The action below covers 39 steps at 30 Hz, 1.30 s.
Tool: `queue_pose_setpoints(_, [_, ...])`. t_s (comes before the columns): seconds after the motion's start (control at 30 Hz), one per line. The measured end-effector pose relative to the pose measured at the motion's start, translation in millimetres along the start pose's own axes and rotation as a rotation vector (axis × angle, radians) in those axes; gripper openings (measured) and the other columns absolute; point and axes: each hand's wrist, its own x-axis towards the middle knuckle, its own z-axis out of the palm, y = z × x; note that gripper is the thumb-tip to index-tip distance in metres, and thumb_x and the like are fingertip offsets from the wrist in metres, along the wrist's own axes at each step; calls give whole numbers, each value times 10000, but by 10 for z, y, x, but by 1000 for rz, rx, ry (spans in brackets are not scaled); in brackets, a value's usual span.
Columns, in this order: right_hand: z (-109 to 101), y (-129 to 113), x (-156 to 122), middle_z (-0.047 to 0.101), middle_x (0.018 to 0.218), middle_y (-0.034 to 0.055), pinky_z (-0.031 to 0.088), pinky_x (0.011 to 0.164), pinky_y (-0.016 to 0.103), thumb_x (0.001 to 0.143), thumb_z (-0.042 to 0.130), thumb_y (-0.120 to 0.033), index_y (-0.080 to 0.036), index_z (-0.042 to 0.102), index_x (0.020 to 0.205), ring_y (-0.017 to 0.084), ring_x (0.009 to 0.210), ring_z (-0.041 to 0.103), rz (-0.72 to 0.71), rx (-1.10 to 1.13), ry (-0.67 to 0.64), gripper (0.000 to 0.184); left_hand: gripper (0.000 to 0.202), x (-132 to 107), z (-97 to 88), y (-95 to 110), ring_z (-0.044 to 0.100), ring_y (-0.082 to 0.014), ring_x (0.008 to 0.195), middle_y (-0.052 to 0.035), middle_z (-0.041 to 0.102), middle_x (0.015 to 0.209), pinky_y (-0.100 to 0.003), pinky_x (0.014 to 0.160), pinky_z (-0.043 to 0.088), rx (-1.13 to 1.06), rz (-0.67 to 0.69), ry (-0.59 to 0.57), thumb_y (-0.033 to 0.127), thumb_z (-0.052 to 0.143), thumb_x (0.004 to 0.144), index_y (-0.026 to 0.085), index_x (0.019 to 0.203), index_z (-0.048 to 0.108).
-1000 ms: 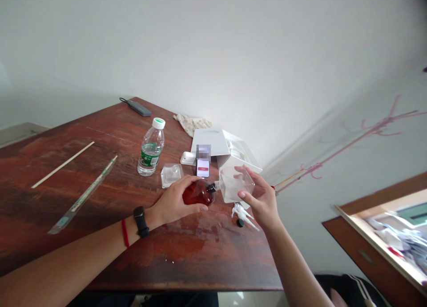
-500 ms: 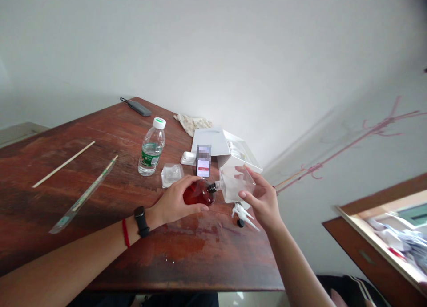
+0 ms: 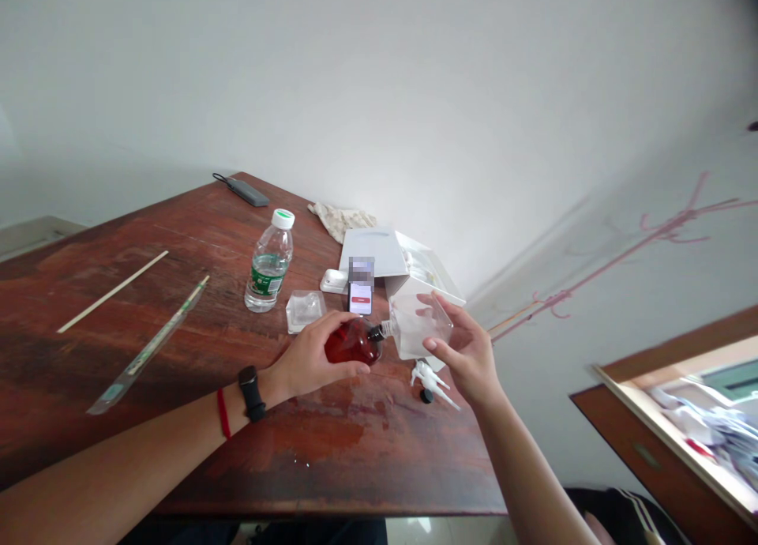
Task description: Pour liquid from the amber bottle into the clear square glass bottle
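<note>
My left hand (image 3: pixel 317 349) is wrapped round a reddish-brown see-through bottle (image 3: pixel 358 344) with a black neck. A clear square-sided bottle (image 3: pixel 414 332) lies tipped on its side in the grip of my right hand (image 3: pixel 465 347). The threaded neck of the clear bottle meets the black neck of the brown bottle; whether liquid passes between them I cannot tell. Just below the clear bottle, white pump or spray heads (image 3: pixel 429 375) rest on the table beside a small black cap (image 3: pixel 425 396).
A water bottle (image 3: pixel 269 264), a phone (image 3: pixel 361 296), a clear plastic tray (image 3: pixel 305 311), a white case (image 3: pixel 334 281) and an open white box (image 3: pixel 370 253) stand beyond my hands. Chopsticks (image 3: pixel 112 292) (image 3: pixel 157 340) lie left. Wet patches mark the wooden table (image 3: pixel 332 474).
</note>
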Motion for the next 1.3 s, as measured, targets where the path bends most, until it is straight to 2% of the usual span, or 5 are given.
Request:
queue_pose_setpoints(0.47, [-4, -28, 14, 738, 1393, 103, 607, 1025, 544, 720, 963, -384, -314, 723, 1344, 345, 1268, 692, -6, -23, -25, 671, 719, 0, 12, -5, 685, -347, 1222, -137, 708, 1352, -536, 1106, 521, -6, 4, 18, 551, 896, 766, 220, 1343, 623])
queue_pose_setpoints(1.3, [7, -87, 44, 762, 1351, 75, 593, 1054, 517, 696, 979, -393, -361, 757, 1294, 309, 1237, 710, -46, -37, -23, 639, 731, -5, 24, -25, 682, -353, 1230, -146, 702, 1367, -525, 1111, 516, -44, -4, 15, 562, 897, 764, 217, 1346, 621])
